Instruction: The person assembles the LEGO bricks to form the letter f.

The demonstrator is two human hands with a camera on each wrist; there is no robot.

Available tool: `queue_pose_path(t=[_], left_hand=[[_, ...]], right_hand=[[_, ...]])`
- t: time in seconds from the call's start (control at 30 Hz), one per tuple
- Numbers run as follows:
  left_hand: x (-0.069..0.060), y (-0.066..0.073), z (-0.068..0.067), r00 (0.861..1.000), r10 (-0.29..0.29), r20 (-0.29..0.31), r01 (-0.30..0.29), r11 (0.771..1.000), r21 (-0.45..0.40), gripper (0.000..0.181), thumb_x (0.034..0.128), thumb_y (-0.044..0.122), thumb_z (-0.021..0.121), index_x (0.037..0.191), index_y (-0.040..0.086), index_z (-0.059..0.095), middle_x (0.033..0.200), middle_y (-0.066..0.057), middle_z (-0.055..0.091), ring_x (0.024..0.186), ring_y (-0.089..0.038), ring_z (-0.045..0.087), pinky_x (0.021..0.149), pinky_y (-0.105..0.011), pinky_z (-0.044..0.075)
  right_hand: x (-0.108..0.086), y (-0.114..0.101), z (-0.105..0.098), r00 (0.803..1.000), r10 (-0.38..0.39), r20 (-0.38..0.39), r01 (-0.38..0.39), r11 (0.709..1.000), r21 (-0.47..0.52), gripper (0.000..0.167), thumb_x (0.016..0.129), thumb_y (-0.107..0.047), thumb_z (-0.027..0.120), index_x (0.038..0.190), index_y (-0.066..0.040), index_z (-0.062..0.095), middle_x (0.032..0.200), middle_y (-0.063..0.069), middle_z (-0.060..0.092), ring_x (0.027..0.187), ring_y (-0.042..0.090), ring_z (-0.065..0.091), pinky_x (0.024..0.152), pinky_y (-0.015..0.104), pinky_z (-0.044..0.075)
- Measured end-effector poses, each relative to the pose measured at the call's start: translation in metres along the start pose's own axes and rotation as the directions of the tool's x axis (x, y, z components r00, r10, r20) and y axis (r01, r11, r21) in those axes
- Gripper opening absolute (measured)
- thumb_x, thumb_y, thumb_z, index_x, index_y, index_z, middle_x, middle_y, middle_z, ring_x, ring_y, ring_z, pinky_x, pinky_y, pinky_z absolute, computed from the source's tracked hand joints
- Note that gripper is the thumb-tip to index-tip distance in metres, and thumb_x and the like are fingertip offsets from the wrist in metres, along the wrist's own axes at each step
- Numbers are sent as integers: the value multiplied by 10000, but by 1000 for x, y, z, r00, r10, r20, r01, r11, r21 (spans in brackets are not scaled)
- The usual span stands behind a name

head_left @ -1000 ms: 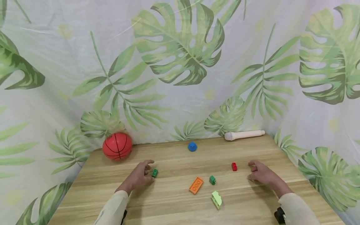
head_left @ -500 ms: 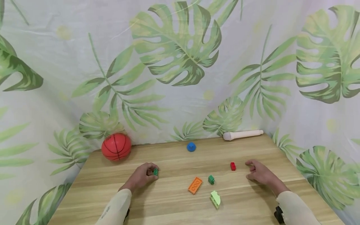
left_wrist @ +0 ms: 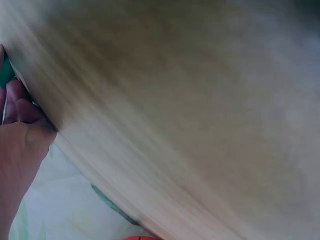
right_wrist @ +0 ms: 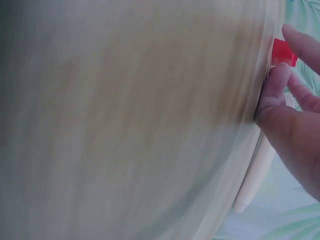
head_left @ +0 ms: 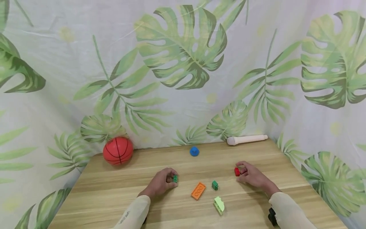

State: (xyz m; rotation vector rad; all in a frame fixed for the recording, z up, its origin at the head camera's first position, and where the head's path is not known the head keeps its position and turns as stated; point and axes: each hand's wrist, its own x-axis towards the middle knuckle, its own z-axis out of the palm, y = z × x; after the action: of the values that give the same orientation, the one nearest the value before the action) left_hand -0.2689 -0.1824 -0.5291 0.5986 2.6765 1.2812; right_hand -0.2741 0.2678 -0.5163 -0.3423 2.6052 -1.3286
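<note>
Soft, even light washed the desk (head_left: 103, 194).
Only faint shadows fell there; the head view was fairly clear, while both wrist views were dimmer and hazy, the desk's surface blurred.

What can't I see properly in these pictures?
Left wrist view: part of the green block, cut off by the left edge; most of the ball, cut off by the bottom edge.
Right wrist view: part of the mic, hidden behind the right hand.
Head view: the writing on the left sleeve, too small to read; whether the right hand grips the red block, contact too small.
</note>
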Motion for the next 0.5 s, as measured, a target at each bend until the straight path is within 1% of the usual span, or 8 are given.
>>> queue_pose_path(t=[0.13, 0.27, 0.37, 0.5], left_hand=[[1, 1, 2, 999, -31, 21, 32, 998, -55, 347, 901, 48, 854, 1166, 23, 632, 1094, -119, 667, 890, -163, 627, 753, -173, 509], [1, 2, 1, 999, -50, 22, 51, 996, -67, 350, 889, 57, 871, 1144, 22, 634, 1078, -111, 668, 887, -156, 621, 746, -178, 509], [0, 0, -1, 998, -60, 17, 61, 996, -71, 358, 882, 65, 880, 1146, 26, 641, 1088, -106, 667, 894, -146, 623, 755, -181, 514], [0, -3, -2, 998, -66, 0, 66, 996, -66, 361, 875, 80, 890, 1141, 30, 650, 1090, -112, 666, 893, -143, 617, 763, -182, 508]], right_hand=[[1, 0, 4, 1000, 2, -18, -2, 1000, -19, 500, 931, -39, 802, 1368, 55, 577, 1124, 177, 680, 991, 221, 631, 822, 292, 516], [2, 3, 6, 999, -34, -29, 34, 999, -23, 380, 944, -26, 781, 1270, 77, 614, 1075, 171, 673, 954, 201, 608, 786, 247, 501], [3, 2, 7, 998, -62, -33, 61, 998, -22, 329, 950, -22, 771, 1225, 85, 627, 1046, 160, 668, 939, 195, 594, 775, 228, 493], [4, 0, 9, 998, -58, -39, 57, 998, -27, 310, 945, -9, 768, 1208, 83, 632, 1032, 147, 661, 928, 194, 584, 768, 223, 488]])
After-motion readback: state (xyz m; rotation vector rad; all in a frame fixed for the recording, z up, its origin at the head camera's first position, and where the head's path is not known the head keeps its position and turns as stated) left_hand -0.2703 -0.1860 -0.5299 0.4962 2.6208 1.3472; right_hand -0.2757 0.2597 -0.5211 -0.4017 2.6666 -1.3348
